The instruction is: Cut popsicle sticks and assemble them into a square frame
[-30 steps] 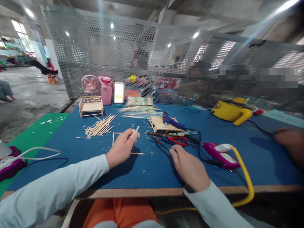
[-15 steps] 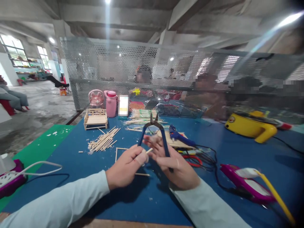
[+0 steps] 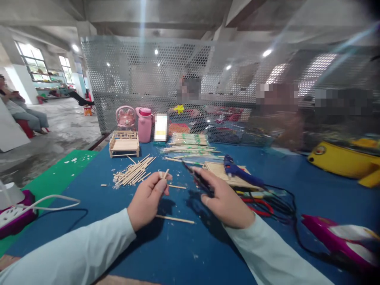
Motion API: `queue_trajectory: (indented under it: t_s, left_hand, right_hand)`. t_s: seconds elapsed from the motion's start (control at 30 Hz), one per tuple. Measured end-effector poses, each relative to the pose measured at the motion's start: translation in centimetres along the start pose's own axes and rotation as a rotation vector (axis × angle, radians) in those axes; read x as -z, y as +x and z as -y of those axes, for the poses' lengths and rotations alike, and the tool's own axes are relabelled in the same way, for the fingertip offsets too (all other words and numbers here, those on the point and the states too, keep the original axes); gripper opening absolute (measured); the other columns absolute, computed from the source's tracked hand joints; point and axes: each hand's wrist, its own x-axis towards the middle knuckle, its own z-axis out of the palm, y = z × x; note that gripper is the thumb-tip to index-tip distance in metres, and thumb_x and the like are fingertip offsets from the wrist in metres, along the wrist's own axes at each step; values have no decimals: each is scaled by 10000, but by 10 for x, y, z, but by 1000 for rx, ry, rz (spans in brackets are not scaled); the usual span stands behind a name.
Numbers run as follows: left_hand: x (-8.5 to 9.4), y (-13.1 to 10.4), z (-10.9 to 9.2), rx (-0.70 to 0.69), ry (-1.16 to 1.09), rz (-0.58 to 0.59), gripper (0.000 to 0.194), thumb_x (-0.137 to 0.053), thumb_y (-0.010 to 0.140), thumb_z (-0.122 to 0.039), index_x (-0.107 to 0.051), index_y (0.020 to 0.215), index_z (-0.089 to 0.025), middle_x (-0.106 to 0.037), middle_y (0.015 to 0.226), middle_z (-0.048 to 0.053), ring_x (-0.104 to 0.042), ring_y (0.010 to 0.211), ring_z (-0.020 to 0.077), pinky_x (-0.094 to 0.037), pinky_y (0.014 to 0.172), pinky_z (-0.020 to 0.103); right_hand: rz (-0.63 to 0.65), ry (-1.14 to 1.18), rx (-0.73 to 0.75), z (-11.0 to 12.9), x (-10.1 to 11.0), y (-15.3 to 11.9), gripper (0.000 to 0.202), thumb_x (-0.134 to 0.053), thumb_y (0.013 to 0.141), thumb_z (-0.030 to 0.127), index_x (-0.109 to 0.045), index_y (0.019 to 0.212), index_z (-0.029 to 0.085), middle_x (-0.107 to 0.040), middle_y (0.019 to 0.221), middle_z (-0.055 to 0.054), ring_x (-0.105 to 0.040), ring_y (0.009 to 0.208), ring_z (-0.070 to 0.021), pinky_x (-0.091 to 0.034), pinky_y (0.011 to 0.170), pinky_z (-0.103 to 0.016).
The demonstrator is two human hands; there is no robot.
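My left hand (image 3: 150,198) pinches a short wooden stick (image 3: 166,173) between thumb and fingers. My right hand (image 3: 224,198) is wrapped round the dark pliers (image 3: 199,177), whose tip points up and left; they are blurred and partly hidden by the fingers. Below my left hand, thin sticks (image 3: 178,219) lie on the blue table. A loose pile of sticks (image 3: 135,172) is behind and left of that hand. Farther back stands a small wooden model bench (image 3: 124,147).
A blue glue gun (image 3: 240,172) rests on a wooden panel (image 3: 218,170) at the right, with cables beside it. Bundled sticks (image 3: 190,139), a pink bottle (image 3: 145,126) and a mesh screen (image 3: 118,75) are behind. Power strips (image 3: 18,213) flank the table; a yellow pan (image 3: 335,158) stands right.
The pliers have swung from upright with handles spread to a low slant within my right hand. My hands have moved apart, and the view has turned slightly left.
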Motion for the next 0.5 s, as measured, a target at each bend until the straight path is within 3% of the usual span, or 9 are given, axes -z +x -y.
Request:
queue_trajectory:
  t_s: [0.17,0.5]
  left_hand:
    - [2,-3,-11,-10,12,26,372,-382,885,-423,-536,1085,-149,-395,635,-37,-329,557,85,-300,541,210]
    - [2,-4,-14,-82,98,26,323,-380,886,-419,-513,763,-151,-391,640,-33,-330,598,87,-297,566,209]
  right_hand:
    - [109,-139,7,7,-9,-4,677,-446,565,88,-473,1234,190,-572,1108,-99,-538,1060,-248,-428,912,-411]
    - [120,-105,62,10,-8,-4,694,-444,550,76,-476,1237,165,-557,1148,-109,-515,1103,-243,-394,961,-414]
